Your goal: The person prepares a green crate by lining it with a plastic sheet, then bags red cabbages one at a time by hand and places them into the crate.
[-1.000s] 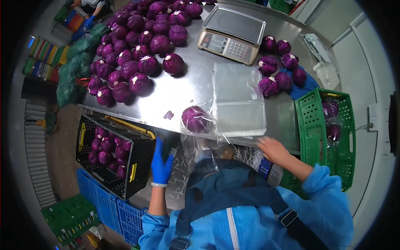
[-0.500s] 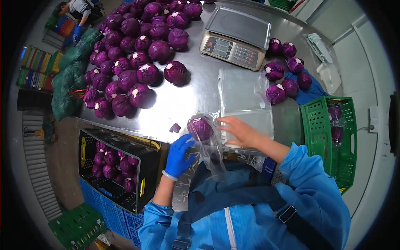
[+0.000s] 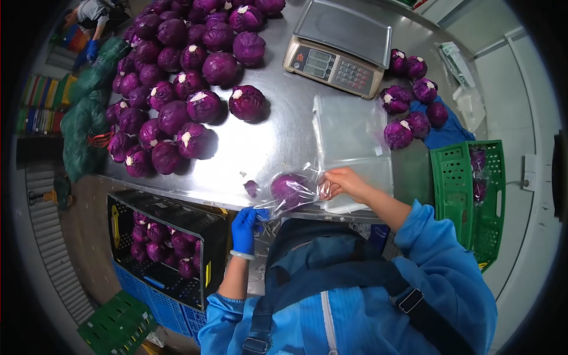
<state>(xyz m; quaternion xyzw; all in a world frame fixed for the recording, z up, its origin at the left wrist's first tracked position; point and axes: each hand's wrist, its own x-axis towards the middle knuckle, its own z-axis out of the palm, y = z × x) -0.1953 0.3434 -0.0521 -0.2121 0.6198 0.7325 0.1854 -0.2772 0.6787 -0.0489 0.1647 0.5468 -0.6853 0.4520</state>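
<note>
A red cabbage [image 3: 288, 190] sits at the table's near edge, wrapped in a clear plastic bag [image 3: 305, 195]. My left hand [image 3: 244, 229], in a blue glove, is closed on the bag's edge at the lower left of the cabbage. My bare right hand [image 3: 344, 183] pinches the bag on the other side, its fingers together. Between my hands the film is stretched taut across the cabbage. A torn scrap of cabbage leaf [image 3: 251, 189] lies just left of it. Beyond my right hand lies a stack of flat clear bags [image 3: 349, 133].
Many red cabbages [image 3: 171, 118] are piled on the steel table [image 3: 284, 127] at left. A scale [image 3: 337, 50] stands at the back, with more cabbages [image 3: 417, 125] to its right. A black crate [image 3: 204, 248] and a green crate [image 3: 441, 177] flank me. Another person [image 3: 92, 18] is far left.
My right hand has gone from spread fingers to a pinch on the bag. My left hand has moved slightly down and closed on its edge. The film is now pulled sideways over the cabbage.
</note>
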